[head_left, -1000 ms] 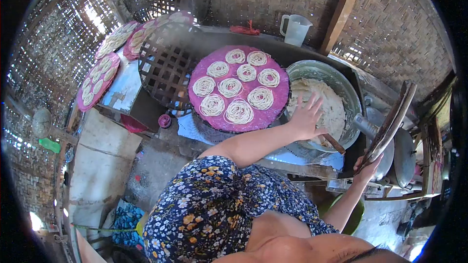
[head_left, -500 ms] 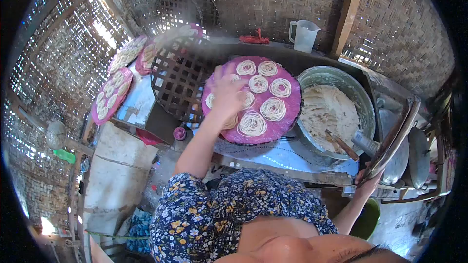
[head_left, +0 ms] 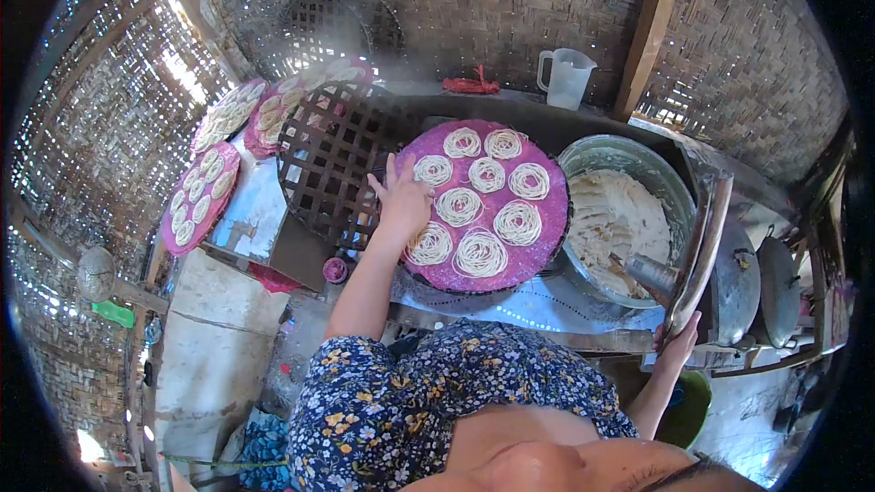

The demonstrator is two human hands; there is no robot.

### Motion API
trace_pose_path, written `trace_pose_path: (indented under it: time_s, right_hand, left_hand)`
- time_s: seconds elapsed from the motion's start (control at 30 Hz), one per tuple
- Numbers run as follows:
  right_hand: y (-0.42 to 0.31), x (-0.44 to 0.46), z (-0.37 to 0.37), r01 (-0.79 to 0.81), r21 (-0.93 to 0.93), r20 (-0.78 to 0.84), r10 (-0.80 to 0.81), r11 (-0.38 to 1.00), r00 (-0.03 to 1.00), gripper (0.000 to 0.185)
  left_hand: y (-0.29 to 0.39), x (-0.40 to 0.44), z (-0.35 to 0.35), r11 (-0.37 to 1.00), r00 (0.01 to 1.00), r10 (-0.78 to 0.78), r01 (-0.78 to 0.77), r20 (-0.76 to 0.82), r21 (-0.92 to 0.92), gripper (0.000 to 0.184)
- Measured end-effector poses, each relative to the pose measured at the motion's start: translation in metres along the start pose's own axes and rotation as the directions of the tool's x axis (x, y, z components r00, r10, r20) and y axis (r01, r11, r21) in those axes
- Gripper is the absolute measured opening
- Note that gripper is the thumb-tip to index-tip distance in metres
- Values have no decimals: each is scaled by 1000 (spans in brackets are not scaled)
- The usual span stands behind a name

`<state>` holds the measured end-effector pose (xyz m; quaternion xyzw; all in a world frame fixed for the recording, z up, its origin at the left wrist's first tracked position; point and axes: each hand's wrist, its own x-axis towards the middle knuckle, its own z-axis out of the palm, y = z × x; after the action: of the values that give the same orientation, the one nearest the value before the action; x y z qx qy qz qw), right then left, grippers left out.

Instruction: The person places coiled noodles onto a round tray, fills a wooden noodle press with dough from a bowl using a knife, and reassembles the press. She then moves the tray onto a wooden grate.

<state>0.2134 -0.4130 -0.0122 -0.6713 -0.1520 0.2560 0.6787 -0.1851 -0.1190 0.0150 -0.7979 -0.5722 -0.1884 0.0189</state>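
Observation:
My left hand (head_left: 404, 207) lies palm down with spread fingers at the left edge of a round pink tray (head_left: 456, 241), beside the pale noodle nests (head_left: 458, 207) on it. My right hand (head_left: 676, 344) is wrapped round the lower end of a long wooden handle (head_left: 697, 260). A metal cylinder (head_left: 652, 275) joins that handle and reaches over the near right rim of a large metal basin (head_left: 679, 191). Inside the basin sits pale dough (head_left: 620, 219). Under the tray the support is mostly hidden.
A dark woven lattice (head_left: 314, 173) adjoins the tray on the left, with steam above. More pink trays of nests (head_left: 202, 199) stand further left. A clear jug (head_left: 567, 80) and a red bag (head_left: 471, 82) are at the back. Metal lids (head_left: 777, 292) stand right.
My left hand went from over the basin, across the nests, to the tray's left edge. The handle and cylinder in my right hand shifted left, over the basin's rim.

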Motion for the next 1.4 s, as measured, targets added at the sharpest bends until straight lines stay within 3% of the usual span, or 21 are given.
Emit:
trace_pose_path:
  time_s: [0.03,0.17,0.47,0.57,0.67,0.77,0.97,1.07,1.17,1.4]
  right_hand:
    - [-2,-3,1,10,6,60,-11,1000,998,47]
    - [3,-3,4,83,-53,27,-82,995,996,49]
    - [-6,-15,18,123,-103,23,-121,987,992,50]
    - [-7,-16,17,132,-101,54,-127,986,990,50]
    - [-6,-17,19,129,-110,24,-127,985,992,50]
    - [-12,-21,25,121,-146,-36,-128,982,991,50]
    - [-7,-18,19,141,-180,64,-131,973,989,50]
    - [17,0,13,356,-195,45,-355,914,934,49]
    - [-11,-21,28,216,-203,89,-202,955,975,48]
    - [-4,-17,24,226,-185,145,-201,956,969,47]
  left_hand:
    - [-2,4,3,1000,1000,12,-12,6,14,11]
    - [6,10,-7,999,991,-2,-4,133,45,12]
    - [3,19,5,995,993,64,-71,101,73,22]
    - [-5,24,22,989,995,79,-86,61,118,13]
    - [-3,25,19,986,989,70,-88,129,139,15]
    - [-7,27,23,991,983,88,-102,159,81,17]
    - [-4,27,10,992,984,100,-86,149,-97,23]
    - [-4,26,10,984,987,103,-119,121,130,18]
    - [-3,25,6,979,981,101,-128,166,160,17]
    - [-3,26,10,976,980,101,-130,170,173,18]
